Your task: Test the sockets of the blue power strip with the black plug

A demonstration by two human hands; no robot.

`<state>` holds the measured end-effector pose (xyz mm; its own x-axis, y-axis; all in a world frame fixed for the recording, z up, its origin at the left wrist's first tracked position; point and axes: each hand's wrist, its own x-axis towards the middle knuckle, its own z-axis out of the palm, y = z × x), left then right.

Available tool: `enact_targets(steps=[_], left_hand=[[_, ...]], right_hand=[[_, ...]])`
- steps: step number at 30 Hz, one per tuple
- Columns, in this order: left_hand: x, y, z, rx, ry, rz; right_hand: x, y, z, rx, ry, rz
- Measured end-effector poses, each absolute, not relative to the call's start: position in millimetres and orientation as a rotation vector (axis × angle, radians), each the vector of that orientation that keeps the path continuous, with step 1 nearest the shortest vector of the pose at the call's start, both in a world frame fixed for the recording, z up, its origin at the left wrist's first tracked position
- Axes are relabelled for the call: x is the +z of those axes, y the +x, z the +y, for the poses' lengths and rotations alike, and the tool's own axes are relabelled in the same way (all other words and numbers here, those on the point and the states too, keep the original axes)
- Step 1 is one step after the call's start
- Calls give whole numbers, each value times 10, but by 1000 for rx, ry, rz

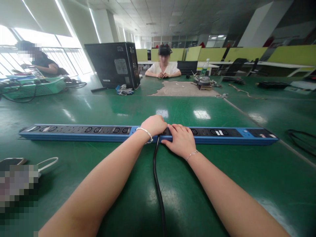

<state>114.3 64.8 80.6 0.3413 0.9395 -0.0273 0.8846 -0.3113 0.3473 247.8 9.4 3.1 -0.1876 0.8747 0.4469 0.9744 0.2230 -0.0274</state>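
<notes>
A long blue power strip [108, 138] with black sockets lies across the green table. Near its middle my left hand [154, 125] is closed around the end of a black cable [158, 184], whose plug is hidden under the fingers. The cable runs from there down toward the bottom of the view. Just to the right, my right hand [181, 138] rests on the strip with its fingers spread over the top and the thumb along the front side. The fingertips of both hands nearly meet.
Behind the strip stand a black computer case [111, 65], gloves [124, 90] and a green basket [46, 86]. A person [163, 67] sits across the table, another [44, 62] at the far left. A phone [17, 181] lies at the lower left, coiled cable [302, 140] at right.
</notes>
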Motion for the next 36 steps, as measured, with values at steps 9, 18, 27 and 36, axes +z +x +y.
enact_targets(steps=[9,18,27,36], left_hand=[[917,1280,709,47,2451,1582],[942,1346,671,7,2505,1562],[864,1366,580,108,2429,1698],[849,1474,478,170,2381,1724]], right_hand=[[43,2480,89,-366,-1719,-2151],[45,2473,96,-362,-1702,-2145],[27,2478,96,-375,-1687,-2134],[21,2481,111,-392,-1697,-2140]])
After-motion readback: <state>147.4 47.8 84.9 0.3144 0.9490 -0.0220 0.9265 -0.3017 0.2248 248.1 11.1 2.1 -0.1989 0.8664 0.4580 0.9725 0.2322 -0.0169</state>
